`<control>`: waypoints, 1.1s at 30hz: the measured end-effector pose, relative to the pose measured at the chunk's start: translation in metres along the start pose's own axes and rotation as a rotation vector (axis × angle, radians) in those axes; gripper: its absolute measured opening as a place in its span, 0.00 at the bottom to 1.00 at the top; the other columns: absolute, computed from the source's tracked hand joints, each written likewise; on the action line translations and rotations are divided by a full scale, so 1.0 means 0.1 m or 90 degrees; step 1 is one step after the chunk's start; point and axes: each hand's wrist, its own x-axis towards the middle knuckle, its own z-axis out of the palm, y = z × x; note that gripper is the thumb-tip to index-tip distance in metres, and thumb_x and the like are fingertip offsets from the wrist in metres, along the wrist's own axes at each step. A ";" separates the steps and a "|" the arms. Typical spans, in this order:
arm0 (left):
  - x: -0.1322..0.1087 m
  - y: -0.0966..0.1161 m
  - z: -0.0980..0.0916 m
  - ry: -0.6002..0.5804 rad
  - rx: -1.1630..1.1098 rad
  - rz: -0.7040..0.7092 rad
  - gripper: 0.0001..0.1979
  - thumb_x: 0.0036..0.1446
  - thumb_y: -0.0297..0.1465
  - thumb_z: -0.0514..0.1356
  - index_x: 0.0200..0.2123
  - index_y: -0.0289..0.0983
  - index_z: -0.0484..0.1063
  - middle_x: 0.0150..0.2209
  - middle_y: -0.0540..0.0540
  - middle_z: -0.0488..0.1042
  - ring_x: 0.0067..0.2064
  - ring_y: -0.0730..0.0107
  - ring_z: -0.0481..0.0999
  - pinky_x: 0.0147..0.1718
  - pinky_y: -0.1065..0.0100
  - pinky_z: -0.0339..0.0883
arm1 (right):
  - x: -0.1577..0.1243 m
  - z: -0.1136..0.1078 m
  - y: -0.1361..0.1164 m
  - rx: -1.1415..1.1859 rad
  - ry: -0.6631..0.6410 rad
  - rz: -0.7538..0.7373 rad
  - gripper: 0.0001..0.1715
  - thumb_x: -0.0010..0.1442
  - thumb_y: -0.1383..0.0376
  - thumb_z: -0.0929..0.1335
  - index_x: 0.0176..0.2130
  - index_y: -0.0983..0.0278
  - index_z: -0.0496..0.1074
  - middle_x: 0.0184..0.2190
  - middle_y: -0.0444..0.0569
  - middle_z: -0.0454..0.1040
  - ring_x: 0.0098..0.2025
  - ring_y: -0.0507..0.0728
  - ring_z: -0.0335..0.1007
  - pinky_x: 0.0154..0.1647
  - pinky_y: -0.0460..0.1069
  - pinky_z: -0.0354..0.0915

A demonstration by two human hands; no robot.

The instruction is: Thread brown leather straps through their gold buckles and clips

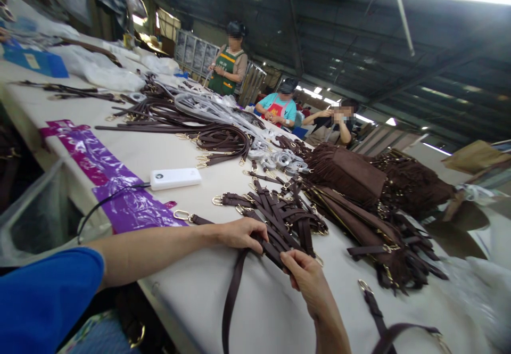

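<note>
A dark brown strap (232, 301) runs through both my hands above the table's near part, and one length of it hangs down in front. My left hand (241, 233) is closed on it, thumb and fingers pinched together. A little to the right, my right hand (305, 271) pinches the same strap. A gold clasp (182, 215) on a strap end shows left of my left hand; whether it belongs to the held strap I cannot tell. Just beyond my hands lies a pile of short brown straps (275, 205) with gold clasps.
Long coiled straps (223, 140) and fringed brown bags (347, 170) cover the table farther off. A white power bank (175, 178) with a black cable lies near purple plastic (131, 205). Another strap (375, 311) lies at right. Several people (227, 69) are across the table.
</note>
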 end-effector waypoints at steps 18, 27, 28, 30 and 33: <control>-0.02 0.02 -0.10 -0.032 -0.186 0.006 0.14 0.43 0.26 0.68 0.37 0.34 0.78 0.30 0.50 0.78 0.31 0.72 0.75 0.33 0.73 0.68 | 0.06 0.13 0.10 0.095 -0.108 0.013 0.26 0.49 0.45 0.72 0.27 0.66 0.70 0.18 0.37 0.55 0.20 0.47 0.44 0.21 0.45 0.40; -0.05 0.11 -0.14 -0.040 -0.197 0.046 0.14 0.47 0.29 0.67 0.40 0.34 0.79 0.30 0.48 0.78 0.31 0.73 0.75 0.35 0.74 0.69 | 0.07 0.21 0.11 0.179 -0.074 0.006 0.27 0.47 0.44 0.74 0.26 0.66 0.72 0.19 0.38 0.52 0.21 0.47 0.41 0.22 0.47 0.37; -0.05 0.12 -0.14 -0.035 -0.201 0.049 0.14 0.47 0.30 0.68 0.40 0.34 0.79 0.30 0.47 0.78 0.31 0.73 0.75 0.34 0.74 0.69 | 0.06 0.22 0.12 0.187 -0.070 -0.003 0.27 0.47 0.45 0.74 0.26 0.66 0.72 0.19 0.38 0.52 0.22 0.48 0.41 0.22 0.47 0.38; -0.06 0.12 -0.13 -0.024 -0.198 0.059 0.15 0.47 0.31 0.69 0.39 0.34 0.79 0.29 0.47 0.77 0.31 0.73 0.75 0.33 0.74 0.69 | 0.07 0.25 0.12 0.202 -0.063 -0.017 0.26 0.48 0.45 0.74 0.26 0.66 0.72 0.19 0.38 0.51 0.22 0.48 0.41 0.22 0.47 0.38; -0.06 0.10 -0.12 -0.017 -0.201 0.067 0.14 0.47 0.31 0.69 0.39 0.33 0.78 0.27 0.48 0.77 0.29 0.73 0.75 0.32 0.74 0.69 | 0.07 0.30 0.12 0.216 -0.050 -0.028 0.26 0.48 0.46 0.74 0.26 0.66 0.71 0.19 0.38 0.51 0.22 0.48 0.42 0.22 0.46 0.39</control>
